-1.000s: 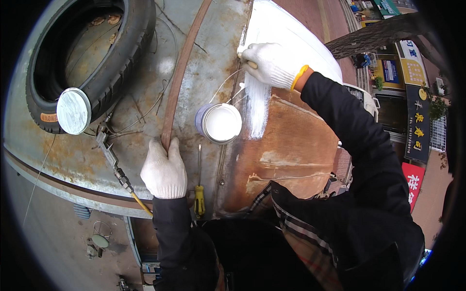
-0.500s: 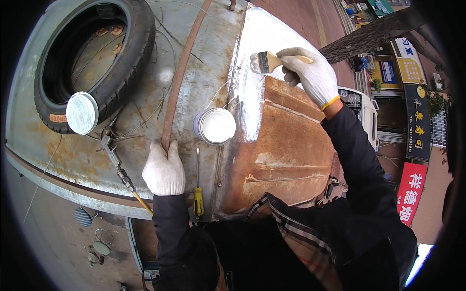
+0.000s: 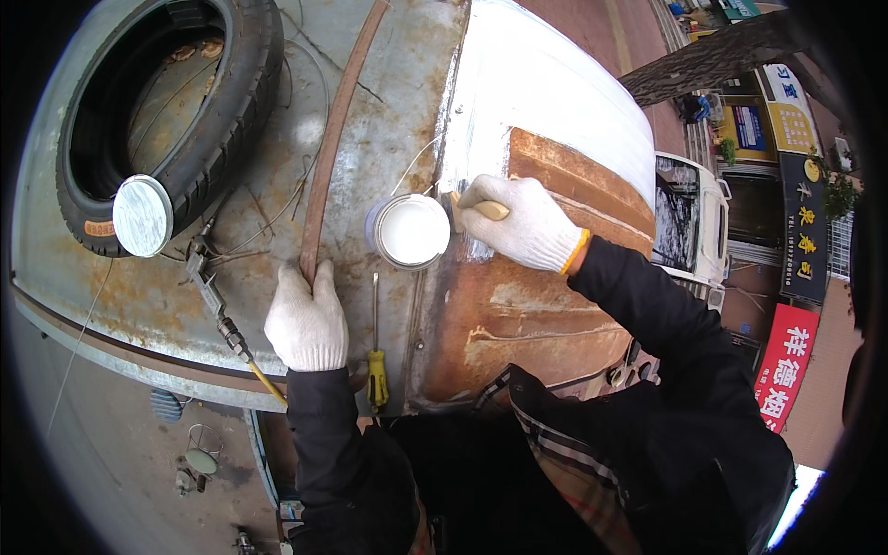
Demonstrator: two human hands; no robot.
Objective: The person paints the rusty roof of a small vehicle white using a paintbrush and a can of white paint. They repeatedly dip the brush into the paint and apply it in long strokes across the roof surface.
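Observation:
In a white glove, my right hand (image 3: 529, 222) is closed round the wooden handle of a paintbrush (image 3: 491, 211). The bristles are hidden. It is just right of an open can of white paint (image 3: 413, 233), over the lower end of the white coat on a rusty, ribbed metal panel (image 3: 546, 319). My left hand (image 3: 307, 319), gloved too, grips the near end of a long rust-brown flat strip (image 3: 335, 129) lying on the grey sheet metal. Between my left hand and the panel lies a screwdriver (image 3: 376, 381) with a yellow handle.
A black tire (image 3: 252, 116) lies at the far left, with a paint-covered round lid (image 3: 142, 215) against it. An air gun (image 3: 209, 282) with a yellow hose lies left of my left hand. Beyond the panel are a white vehicle (image 3: 689, 213) and a tree trunk (image 3: 712, 60).
My right hand has brought the paintbrush down and left, from the upper part of the white coat to beside the paint can. My left hand keeps hold of the strip.

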